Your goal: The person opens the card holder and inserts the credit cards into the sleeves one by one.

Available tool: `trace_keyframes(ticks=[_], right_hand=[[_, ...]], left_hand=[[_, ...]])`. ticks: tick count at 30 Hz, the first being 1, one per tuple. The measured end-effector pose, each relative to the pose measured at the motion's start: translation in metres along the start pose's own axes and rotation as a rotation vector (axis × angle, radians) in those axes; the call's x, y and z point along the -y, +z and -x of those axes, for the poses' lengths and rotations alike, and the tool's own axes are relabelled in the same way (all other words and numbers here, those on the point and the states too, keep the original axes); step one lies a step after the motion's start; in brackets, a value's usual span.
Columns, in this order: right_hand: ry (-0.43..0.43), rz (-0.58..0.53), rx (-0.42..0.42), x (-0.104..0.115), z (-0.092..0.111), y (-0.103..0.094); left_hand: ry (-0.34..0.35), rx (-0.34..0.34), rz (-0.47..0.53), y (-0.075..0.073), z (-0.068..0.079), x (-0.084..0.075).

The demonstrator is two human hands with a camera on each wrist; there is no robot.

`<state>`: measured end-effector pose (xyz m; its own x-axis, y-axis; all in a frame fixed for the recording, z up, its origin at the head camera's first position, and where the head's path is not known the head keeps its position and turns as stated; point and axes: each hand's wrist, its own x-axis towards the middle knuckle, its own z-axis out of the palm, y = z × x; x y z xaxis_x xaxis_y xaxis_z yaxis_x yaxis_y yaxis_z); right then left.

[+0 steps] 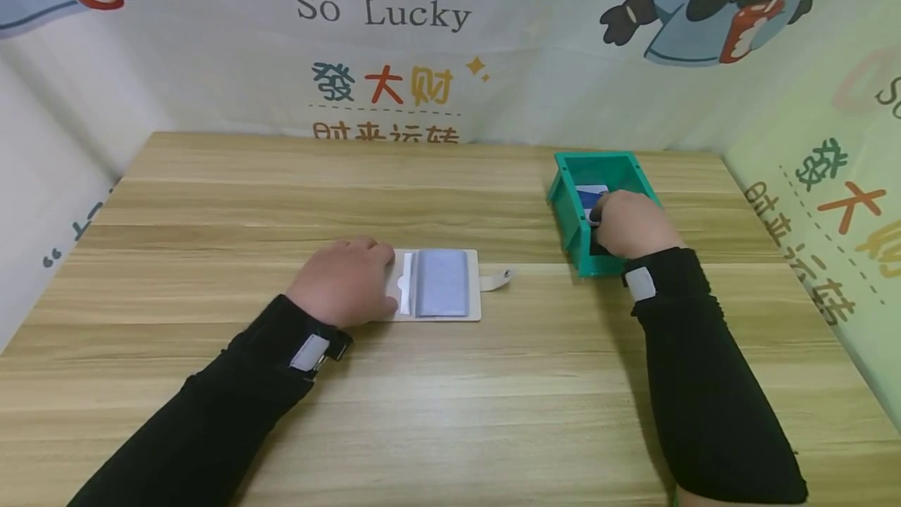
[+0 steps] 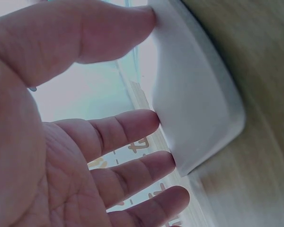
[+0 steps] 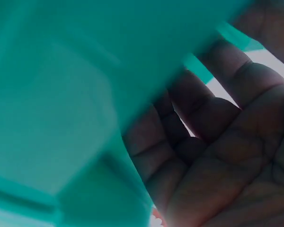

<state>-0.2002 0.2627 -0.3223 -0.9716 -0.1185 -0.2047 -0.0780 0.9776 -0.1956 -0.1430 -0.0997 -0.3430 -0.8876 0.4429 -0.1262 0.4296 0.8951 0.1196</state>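
An opened white card holder [image 1: 475, 307] with clear plastic sleeves [image 1: 442, 282] lies on the table, its snap strap [image 1: 497, 281] stretching right. My left hand [image 1: 345, 280] rests over its left side. In the left wrist view, the thumb and nearly straight fingers [image 2: 137, 124] touch the edge of the white cover [image 2: 199, 90]. To the right, my right hand [image 1: 633, 223] reaches down into a green bin [image 1: 572, 213], beside a blue-and-white card [image 1: 590, 195]. The bin's wall [image 3: 85, 94] hides those fingertips in the right wrist view, so their hold on the card is unclear.
The wood-grain table [image 1: 450, 413] stretches around the holder and bin. A printed cloth backdrop [image 1: 528, 84] rises at the table's back edge and along both sides.
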Motion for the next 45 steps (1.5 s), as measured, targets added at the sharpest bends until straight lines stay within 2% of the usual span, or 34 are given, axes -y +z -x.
trace_keyframes(ticks=[14, 25, 45], right_hand=[[-0.048, 0.040, 0.033, -0.0038, 0.0028, 0.0040], [-0.025, 0.033, 0.025, -0.0028, 0.0017, 0.0042], [-0.036, 0.046, -0.015, -0.0019, 0.0021, 0.0050]], left_hand=[[-0.013, 0.004, -0.010, 0.0005, 0.0007, -0.0028], [-0.005, -0.009, -0.018, 0.0006, 0.0014, -0.0029], [-0.003, -0.004, -0.026, -0.0002, 0.0005, -0.0035]])
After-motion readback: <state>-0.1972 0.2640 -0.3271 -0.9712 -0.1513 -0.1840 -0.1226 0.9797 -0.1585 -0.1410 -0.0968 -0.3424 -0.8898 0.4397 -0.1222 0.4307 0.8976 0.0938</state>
